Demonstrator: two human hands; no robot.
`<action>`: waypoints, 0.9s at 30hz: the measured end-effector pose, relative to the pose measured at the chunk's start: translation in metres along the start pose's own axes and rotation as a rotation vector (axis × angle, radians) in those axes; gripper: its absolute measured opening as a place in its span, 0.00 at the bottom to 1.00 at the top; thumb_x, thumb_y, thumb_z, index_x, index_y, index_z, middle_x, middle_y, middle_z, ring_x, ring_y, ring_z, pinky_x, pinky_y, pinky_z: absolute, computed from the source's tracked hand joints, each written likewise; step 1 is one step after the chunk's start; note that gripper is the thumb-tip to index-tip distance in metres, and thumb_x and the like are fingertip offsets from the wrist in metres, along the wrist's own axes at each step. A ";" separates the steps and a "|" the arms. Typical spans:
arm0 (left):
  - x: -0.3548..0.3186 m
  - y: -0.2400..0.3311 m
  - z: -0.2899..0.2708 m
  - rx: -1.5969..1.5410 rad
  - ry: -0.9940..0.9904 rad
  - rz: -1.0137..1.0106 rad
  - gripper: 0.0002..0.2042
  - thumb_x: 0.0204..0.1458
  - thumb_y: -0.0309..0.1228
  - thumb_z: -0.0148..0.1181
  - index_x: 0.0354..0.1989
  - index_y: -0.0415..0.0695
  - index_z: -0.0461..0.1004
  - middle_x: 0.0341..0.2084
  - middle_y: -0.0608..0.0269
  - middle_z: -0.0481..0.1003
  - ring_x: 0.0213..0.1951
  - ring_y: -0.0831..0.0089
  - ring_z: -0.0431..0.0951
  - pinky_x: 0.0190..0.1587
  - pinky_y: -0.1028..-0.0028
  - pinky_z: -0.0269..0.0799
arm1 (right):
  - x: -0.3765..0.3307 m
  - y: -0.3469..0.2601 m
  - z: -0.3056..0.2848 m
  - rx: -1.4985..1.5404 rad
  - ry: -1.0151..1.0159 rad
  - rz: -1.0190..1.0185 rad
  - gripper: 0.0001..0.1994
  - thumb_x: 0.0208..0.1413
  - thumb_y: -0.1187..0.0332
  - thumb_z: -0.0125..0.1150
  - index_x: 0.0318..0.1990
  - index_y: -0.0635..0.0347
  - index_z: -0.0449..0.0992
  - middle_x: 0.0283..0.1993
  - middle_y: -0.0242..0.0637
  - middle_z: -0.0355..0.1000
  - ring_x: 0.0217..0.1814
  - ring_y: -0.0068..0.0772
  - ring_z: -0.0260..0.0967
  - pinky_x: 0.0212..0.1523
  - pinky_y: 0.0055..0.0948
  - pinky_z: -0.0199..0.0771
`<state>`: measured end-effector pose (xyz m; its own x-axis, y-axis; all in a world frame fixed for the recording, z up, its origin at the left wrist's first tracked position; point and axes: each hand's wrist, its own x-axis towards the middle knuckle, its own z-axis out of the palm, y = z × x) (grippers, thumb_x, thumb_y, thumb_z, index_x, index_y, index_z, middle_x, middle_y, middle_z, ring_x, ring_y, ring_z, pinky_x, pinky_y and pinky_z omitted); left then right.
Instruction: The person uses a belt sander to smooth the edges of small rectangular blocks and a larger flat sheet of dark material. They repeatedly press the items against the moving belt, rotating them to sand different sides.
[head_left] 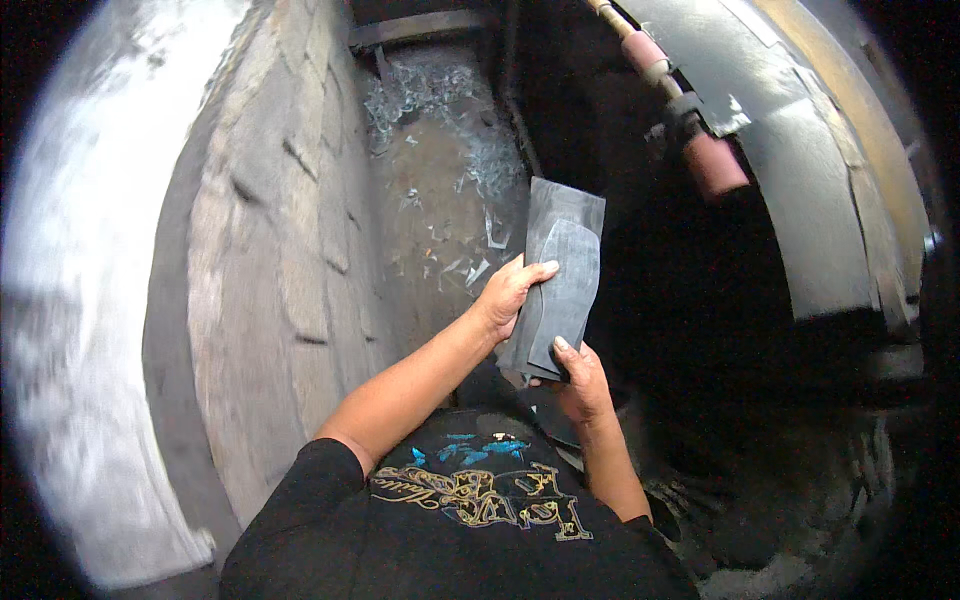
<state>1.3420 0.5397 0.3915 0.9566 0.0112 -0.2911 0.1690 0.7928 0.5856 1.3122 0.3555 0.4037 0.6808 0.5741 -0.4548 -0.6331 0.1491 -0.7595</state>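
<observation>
Both hands hold a flat, dark grey rectangular sheet (pixel 568 200) in front of my body, tilted slightly. On top of it lies a smaller grey piece (pixel 566 275) with a curved left edge; its material I cannot make out for sure. My left hand (pixel 508 292) grips the left edge at mid-height, thumb pressed over the smaller piece and fingers hidden underneath. Around the near right corner closes my right hand (pixel 584 384), its thumb on the upper face and its other fingers mostly hidden below.
To the left rises a big curved grey-brown surface (pixel 265 210) with short dark slits, beside a pale, blurred band (pixel 85 290). Bluish, clear scraps (pixel 425 88) litter the floor ahead. At upper right, a rod carries pink rollers (pixel 714 165) beside a curved grey panel (pixel 815 200).
</observation>
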 end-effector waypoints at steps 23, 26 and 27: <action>0.450 0.198 -0.023 0.181 -0.353 -0.643 0.20 0.56 0.37 0.63 0.54 0.42 0.71 0.49 0.57 0.76 0.52 0.62 0.76 0.57 0.58 0.70 | 0.380 -0.182 0.048 0.355 0.584 -0.345 0.19 0.62 0.60 0.60 0.50 0.68 0.72 0.41 0.40 0.76 0.37 0.31 0.77 0.27 0.31 0.84; 0.466 0.206 -0.009 0.282 -0.437 -0.794 0.22 0.57 0.39 0.62 0.56 0.41 0.70 0.50 0.56 0.76 0.53 0.61 0.76 0.58 0.57 0.68 | 0.386 -0.185 0.068 0.462 0.682 -0.448 0.18 0.62 0.60 0.61 0.50 0.68 0.72 0.41 0.39 0.76 0.37 0.31 0.77 0.27 0.31 0.83; 0.470 0.210 -0.005 0.304 -0.443 -0.836 0.23 0.58 0.42 0.59 0.57 0.40 0.69 0.51 0.54 0.75 0.53 0.60 0.75 0.59 0.56 0.67 | 0.389 -0.189 0.075 0.468 0.718 -0.457 0.18 0.62 0.61 0.60 0.50 0.67 0.72 0.41 0.38 0.76 0.36 0.30 0.76 0.26 0.31 0.83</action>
<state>1.8258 0.7145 0.3739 0.4936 -0.7582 -0.4261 0.8241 0.2512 0.5077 1.6687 0.6108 0.4051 0.8616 -0.2238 -0.4556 -0.2289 0.6299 -0.7422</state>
